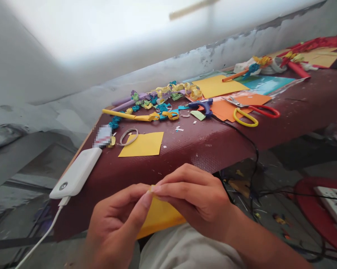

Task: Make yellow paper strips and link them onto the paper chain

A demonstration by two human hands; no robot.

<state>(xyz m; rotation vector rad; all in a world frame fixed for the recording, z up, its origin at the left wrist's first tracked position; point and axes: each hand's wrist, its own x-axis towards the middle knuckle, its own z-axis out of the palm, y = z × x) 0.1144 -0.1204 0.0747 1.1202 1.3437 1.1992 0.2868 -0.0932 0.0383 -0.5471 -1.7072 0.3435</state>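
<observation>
A sheet of yellow paper (159, 216) hangs between my hands, over my lap at the table's front edge. My left hand (120, 220) pinches its upper edge with thumb and forefinger. Right beside it, my right hand (196, 198) pinches the same edge, fingertips touching or nearly touching those of the left. A small bit of the edge shows between the fingertips; the fingers cover the rest of it. Beyond my hands on the table lies a square of yellow paper (144, 145), with a grey ring of tape (129, 137) resting partly on its left corner.
On the dark red table (185, 145) lie red-and-yellow-handled scissors (251, 112), a blue glue gun (203, 107) with a trailing cord, orange sheets (223, 110) and paper-flower stems (131, 115). A white power bank (77, 173) sits front left, cabled. A power strip (332, 205) rests on a red stool at right.
</observation>
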